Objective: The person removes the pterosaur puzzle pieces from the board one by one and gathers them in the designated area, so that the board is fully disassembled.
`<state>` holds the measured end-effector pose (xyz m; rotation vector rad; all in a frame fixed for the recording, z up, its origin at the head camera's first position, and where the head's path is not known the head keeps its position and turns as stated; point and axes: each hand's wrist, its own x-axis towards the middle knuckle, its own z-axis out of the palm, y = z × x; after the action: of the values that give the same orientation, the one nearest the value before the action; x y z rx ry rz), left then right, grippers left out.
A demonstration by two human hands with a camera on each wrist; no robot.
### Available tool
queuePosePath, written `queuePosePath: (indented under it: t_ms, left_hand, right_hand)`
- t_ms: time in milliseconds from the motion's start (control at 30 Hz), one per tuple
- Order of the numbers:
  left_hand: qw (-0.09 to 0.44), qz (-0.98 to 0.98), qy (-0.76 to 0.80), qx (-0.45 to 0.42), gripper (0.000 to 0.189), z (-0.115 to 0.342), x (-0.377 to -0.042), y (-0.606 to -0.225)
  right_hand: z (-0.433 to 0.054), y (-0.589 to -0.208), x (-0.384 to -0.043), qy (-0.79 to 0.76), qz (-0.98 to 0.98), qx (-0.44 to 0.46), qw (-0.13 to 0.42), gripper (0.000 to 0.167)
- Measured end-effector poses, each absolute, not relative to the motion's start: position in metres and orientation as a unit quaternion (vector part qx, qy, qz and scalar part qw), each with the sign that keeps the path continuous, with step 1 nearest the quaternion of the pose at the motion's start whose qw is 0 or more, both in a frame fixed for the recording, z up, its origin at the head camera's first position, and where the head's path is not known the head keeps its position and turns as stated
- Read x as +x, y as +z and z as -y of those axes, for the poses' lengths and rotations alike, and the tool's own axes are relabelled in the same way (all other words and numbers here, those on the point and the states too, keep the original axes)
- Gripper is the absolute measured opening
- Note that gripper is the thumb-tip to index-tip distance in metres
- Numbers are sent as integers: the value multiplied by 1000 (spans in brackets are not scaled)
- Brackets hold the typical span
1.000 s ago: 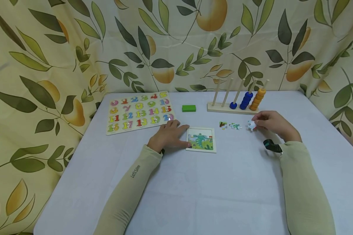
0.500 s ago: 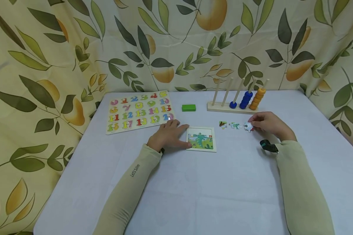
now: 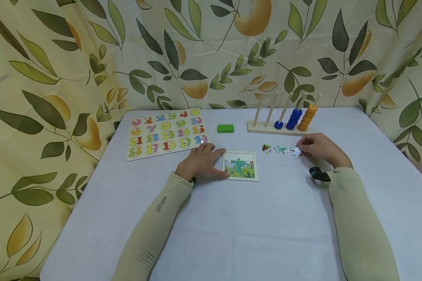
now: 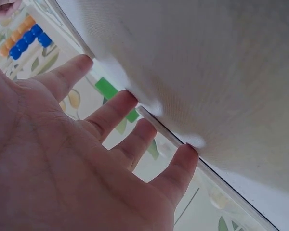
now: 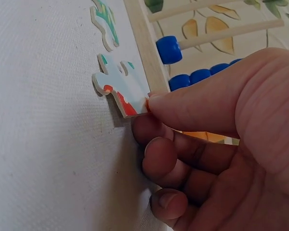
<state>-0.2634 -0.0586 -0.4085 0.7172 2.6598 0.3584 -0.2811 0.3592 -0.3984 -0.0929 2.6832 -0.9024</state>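
My right hand (image 3: pixel 324 149) pinches a jigsaw piece (image 5: pixel 120 89), pale blue with red patches, between thumb and fingers. The piece is low over the white cloth, at the right end of a row. Left of it lie a green and white jigsaw piece (image 3: pixel 281 150) and a brown and green jigsaw piece (image 3: pixel 266 149). My left hand (image 3: pixel 201 162) lies with fingers spread, its thumb on the left edge of a framed dinosaur puzzle (image 3: pixel 240 167). The upper part of that frame shows a bare white area. Other left fingertips reach the number board (image 3: pixel 167 134).
Behind the loose pieces stands a wooden bead counter (image 3: pixel 278 129) with upright pegs and blue and orange beads. A green block (image 3: pixel 225 128) lies between it and the number board. A leaf-patterned curtain (image 3: pixel 211 54) hangs along the table's back edge.
My right hand has moved slightly left and brought the jigsaw piece beside the other two, turning its printed side up. The left hand stays in place.
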Motion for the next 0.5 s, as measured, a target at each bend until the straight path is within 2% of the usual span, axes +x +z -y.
queuePosePath:
  t_ms: [500]
  left_hand:
    - [182,-943,125,249,95,58,-264,-410]
  right_hand:
    - [-361,-387,-280,-300,-942,-25,152,37]
